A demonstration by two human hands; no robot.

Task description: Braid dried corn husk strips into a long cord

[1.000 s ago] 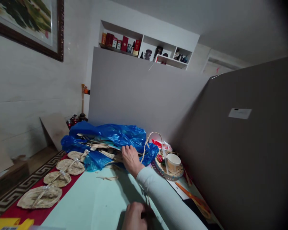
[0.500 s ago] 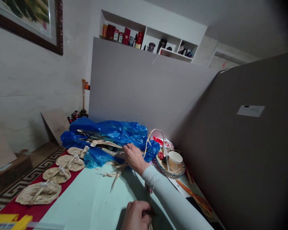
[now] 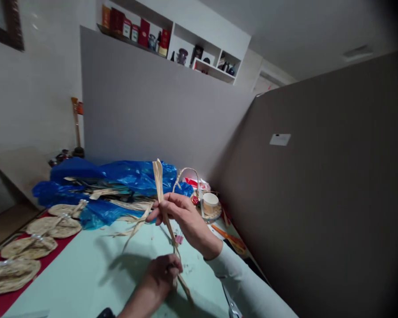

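Observation:
A pale dried husk strip (image 3: 158, 180) stands upright, pinched between the thumb and fingers of my right hand (image 3: 189, 223). Its upper end is wide and folded, and it narrows downward towards my left hand (image 3: 164, 271). That hand is closed lower down, around a thin bundle of husk strips whose loose end (image 3: 186, 290) sticks out below. Whether the upper strip joins this bundle is hard to see. Behind my right hand, more loose husk strips (image 3: 135, 227) trail over the pale green table surface (image 3: 86, 265). A small pink clip (image 3: 178, 239) lies just beyond my left hand.
A blue plastic bag (image 3: 129, 174) with husks lies along the back. Woven oval pieces (image 3: 29, 247) line the red cloth on the left. At right stand a white cup (image 3: 210, 203) on a woven tray, orange-handled scissors (image 3: 230, 238) and a grey partition (image 3: 301, 185). Metal scissors (image 3: 232, 307) lie near my right forearm.
My right hand has come back from the husk pile by the blue bag and now holds a strip upright above my left hand. The view has turned to the right.

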